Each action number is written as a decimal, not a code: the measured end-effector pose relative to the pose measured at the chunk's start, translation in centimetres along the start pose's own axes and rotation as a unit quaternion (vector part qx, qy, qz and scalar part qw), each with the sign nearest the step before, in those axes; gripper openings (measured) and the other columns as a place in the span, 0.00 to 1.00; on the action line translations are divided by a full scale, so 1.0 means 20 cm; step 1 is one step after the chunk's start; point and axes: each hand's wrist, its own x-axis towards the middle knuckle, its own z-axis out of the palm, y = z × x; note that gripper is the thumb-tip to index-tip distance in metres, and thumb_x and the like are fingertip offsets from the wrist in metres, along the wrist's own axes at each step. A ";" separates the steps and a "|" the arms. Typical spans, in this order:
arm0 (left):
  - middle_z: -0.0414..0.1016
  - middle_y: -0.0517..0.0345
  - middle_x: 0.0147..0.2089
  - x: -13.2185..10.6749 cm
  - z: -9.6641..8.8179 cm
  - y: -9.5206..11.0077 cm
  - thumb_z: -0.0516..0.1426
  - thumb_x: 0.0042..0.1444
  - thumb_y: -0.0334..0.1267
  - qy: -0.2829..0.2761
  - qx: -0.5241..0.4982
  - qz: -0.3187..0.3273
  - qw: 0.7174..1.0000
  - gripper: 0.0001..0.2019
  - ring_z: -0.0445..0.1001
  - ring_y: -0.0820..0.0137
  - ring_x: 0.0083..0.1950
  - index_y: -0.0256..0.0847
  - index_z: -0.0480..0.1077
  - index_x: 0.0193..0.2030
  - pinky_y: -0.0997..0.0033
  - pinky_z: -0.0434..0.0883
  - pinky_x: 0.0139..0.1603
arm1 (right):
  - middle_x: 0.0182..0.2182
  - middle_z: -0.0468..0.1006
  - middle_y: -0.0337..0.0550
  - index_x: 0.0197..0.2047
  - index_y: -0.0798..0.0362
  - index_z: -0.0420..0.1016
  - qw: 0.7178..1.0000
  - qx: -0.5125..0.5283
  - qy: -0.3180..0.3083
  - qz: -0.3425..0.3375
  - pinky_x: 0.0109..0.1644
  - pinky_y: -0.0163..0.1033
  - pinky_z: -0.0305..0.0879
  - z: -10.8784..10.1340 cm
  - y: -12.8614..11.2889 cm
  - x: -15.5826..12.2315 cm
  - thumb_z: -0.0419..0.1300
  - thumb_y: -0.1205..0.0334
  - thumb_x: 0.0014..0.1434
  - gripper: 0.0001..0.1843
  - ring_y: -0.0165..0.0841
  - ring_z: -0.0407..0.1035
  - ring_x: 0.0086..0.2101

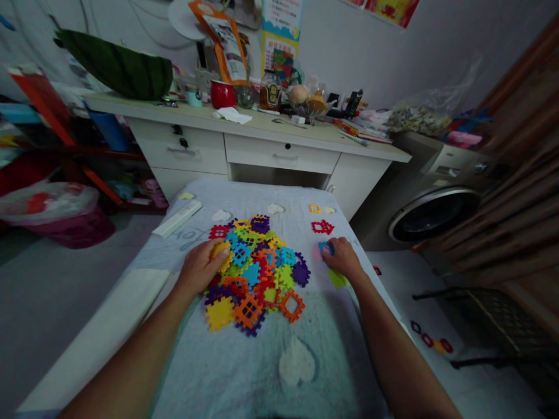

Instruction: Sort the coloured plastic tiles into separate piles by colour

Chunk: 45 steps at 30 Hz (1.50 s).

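Observation:
A heap of colourful plastic interlocking tiles (257, 265) with toothed edges lies on the cloth-covered table (262, 378). At the heap's left side my left hand (201, 266) is closed on a yellow tile (222, 255). Off to the right of the heap, my right hand (344, 257) grips a blue tile (325, 248) low over the cloth. A lime-green tile (337, 278) lies just below that hand, partly covered by it. Beyond it are a red tile (322, 227) and a yellow frame tile (315, 208).
A long white box (177, 219) lies at the table's left edge. Behind stands a white desk (262, 131) bearing half a watermelon (120, 65), a red pot (223, 94) and jars. A washing machine (419, 192) stands right; several tiles (427, 340) lie on the floor.

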 end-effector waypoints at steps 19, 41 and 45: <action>0.77 0.51 0.51 -0.01 0.00 0.01 0.49 0.59 0.56 0.008 -0.004 0.008 1.000 0.25 0.74 0.60 0.51 0.42 0.71 0.54 0.62 0.69 0.54 | 0.35 0.75 0.42 0.40 0.54 0.72 0.955 0.127 -0.160 -0.217 0.38 0.35 0.60 -0.14 -0.30 -0.15 0.59 0.68 0.49 0.13 0.32 0.67 0.34; 0.76 0.51 0.53 -0.01 0.00 0.01 0.49 0.59 0.56 0.002 -0.014 -0.001 1.000 0.24 0.71 0.58 0.55 0.43 0.70 0.54 0.58 0.66 0.58 | 0.22 0.68 0.32 0.45 0.54 0.64 0.825 0.540 0.023 0.168 0.26 0.28 0.63 0.18 -0.60 0.75 0.55 0.72 0.55 0.13 0.25 0.66 0.22; 0.75 0.51 0.54 -0.01 0.00 0.00 0.49 0.60 0.56 0.008 -0.016 -0.005 1.000 0.25 0.71 0.58 0.57 0.43 0.70 0.55 0.57 0.65 0.59 | 0.25 0.71 0.35 0.50 0.56 0.64 0.828 0.535 0.027 0.166 0.31 0.30 0.67 0.24 -0.61 0.79 0.55 0.74 0.52 0.21 0.26 0.70 0.26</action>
